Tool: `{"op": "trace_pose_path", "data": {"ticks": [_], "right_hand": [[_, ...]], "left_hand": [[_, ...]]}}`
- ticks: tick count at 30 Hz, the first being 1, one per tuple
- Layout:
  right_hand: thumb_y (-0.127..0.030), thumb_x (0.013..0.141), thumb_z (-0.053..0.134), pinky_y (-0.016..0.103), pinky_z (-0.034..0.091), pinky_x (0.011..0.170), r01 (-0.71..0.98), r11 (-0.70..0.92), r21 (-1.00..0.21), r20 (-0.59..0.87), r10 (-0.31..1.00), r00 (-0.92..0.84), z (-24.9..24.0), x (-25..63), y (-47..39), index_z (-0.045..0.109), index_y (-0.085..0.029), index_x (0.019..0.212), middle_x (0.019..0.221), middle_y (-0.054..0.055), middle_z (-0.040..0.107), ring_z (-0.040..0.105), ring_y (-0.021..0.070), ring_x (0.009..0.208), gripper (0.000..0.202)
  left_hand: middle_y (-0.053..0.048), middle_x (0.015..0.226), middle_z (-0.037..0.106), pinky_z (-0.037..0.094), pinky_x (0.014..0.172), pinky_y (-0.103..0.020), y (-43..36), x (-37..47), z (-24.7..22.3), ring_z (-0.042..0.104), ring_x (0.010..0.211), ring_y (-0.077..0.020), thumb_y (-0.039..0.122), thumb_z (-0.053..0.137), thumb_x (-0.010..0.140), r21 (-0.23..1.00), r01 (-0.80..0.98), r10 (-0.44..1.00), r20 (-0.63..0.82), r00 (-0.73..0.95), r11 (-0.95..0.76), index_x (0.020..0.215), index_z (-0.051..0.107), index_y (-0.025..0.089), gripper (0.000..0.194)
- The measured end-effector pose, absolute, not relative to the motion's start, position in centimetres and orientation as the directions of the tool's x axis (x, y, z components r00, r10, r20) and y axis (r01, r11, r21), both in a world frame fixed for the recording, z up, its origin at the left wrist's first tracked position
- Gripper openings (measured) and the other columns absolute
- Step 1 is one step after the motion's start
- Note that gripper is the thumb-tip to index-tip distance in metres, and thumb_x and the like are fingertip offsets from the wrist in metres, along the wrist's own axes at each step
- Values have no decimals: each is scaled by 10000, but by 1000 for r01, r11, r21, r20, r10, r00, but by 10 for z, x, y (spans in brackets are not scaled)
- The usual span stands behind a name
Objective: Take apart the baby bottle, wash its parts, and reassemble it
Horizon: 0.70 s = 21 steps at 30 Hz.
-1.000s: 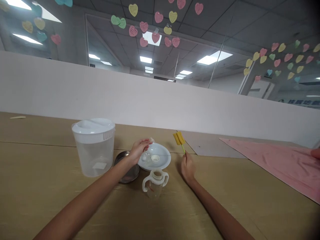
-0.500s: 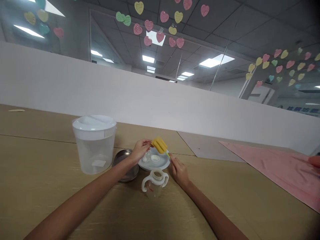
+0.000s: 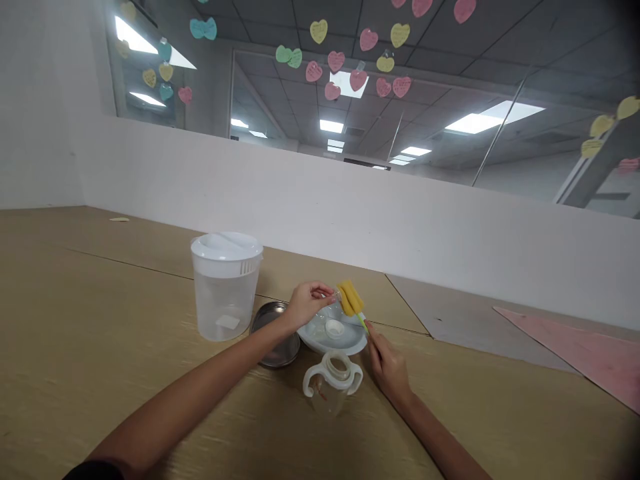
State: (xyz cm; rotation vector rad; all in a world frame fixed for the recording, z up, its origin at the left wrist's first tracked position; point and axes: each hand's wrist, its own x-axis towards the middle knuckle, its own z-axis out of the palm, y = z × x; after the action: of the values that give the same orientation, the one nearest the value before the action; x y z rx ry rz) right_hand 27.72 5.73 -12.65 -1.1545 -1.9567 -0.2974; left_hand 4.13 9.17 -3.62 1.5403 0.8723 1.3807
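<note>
Showing sponge brush [image 3: 351,298] | yellow, grooved head | thin light-green handle [image 3: 362,321]

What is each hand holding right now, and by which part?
The right hand grips the yellow sponge-headed brush by its thin green handle. The left hand pinches a small, clear piece; by which part cannot be told.

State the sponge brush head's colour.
The sponge brush head is yellow; best seen in the head view.

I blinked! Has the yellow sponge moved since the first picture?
Yes, left: seen against the white plate, the yellow sponge was outside its right edge and now overlaps its far right side.
</note>
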Motion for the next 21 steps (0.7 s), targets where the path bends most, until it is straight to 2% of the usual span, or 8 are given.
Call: {"op": "trace_pose_path", "data": {"ticks": [7, 10, 13, 15, 17, 19, 21], "right_hand": [[-215, 891, 333, 317, 505, 800, 807, 561, -184, 768, 594, -238, -124, 275, 54, 495, -189, 1247, 962, 82, 667, 625, 186, 907, 393], [-215, 886, 346, 326, 495, 831, 804, 564, -188, 783, 581, -224, -122, 274, 52, 505, -180, 1235, 912, 81, 673, 613, 193, 952, 384], [-205, 883, 357, 319, 485, 861, 786, 590, -185, 800, 555, -228, -121, 273, 50, 504, -176, 1224, 1020, 88, 656, 595, 183, 1004, 373], [-205, 880, 364, 310, 489, 858, 776, 605, -177, 802, 546, -243, -122, 273, 49, 516, -171, 1200, 1092, 94, 634, 596, 179, 1007, 356], [-219, 878, 371, 305, 499, 839, 774, 606, -180, 792, 556, -251, -123, 273, 50, 535, -172, 1167, 1107, 93, 630, 608, 181, 988, 336], [-237, 876, 372, 303, 507, 817, 777, 598, -198, 779, 577, -245, -123, 273, 50, 549, -178, 1137, 1087, 87, 642, 621, 184, 959, 321], [-243, 875, 370, 298, 509, 801, 781, 583, -225, 772, 595, -222, -123, 273, 50, 552, -177, 1119, 1068, 83, 650, 628, 184, 939, 311]], "left_hand": [[-71, 818, 683, 474, 687, -256, 85, 43, -35, 597, 712, -141, 247, 740, 593, 940, -14, 914, 335, 227, -341, 749, 650, 110, 226], [-69, 809, 677, 463, 666, -241, 81, 42, -31, 589, 690, -126, 276, 688, 657, 959, -46, 917, 281, 282, -280, 796, 638, 109, 223], [-32, 734, 645, 432, 582, -220, 81, 33, -23, 549, 587, -97, 296, 591, 737, 971, -7, 920, 229, 319, -239, 865, 584, 123, 215], [4, 701, 605, 396, 523, -212, 82, 20, -16, 515, 520, -88, 293, 556, 756, 955, 114, 910, 219, 352, -274, 901, 533, 146, 208], [24, 692, 573, 362, 503, -213, 84, 5, -9, 497, 505, -93, 259, 568, 739, 878, 316, 905, 246, 347, -359, 894, 510, 167, 189], [34, 637, 540, 341, 536, -218, 85, -11, -3, 491, 548, -110, 173, 612, 683, 747, 525, 912, 318, 258, -409, 816, 523, 171, 160], [39, 566, 488, 331, 584, -225, 85, -24, -1, 483, 602, -127, 59, 635, 613, 678, 629, 917, 364, 164, -382, 712, 525, 164, 182]]}}
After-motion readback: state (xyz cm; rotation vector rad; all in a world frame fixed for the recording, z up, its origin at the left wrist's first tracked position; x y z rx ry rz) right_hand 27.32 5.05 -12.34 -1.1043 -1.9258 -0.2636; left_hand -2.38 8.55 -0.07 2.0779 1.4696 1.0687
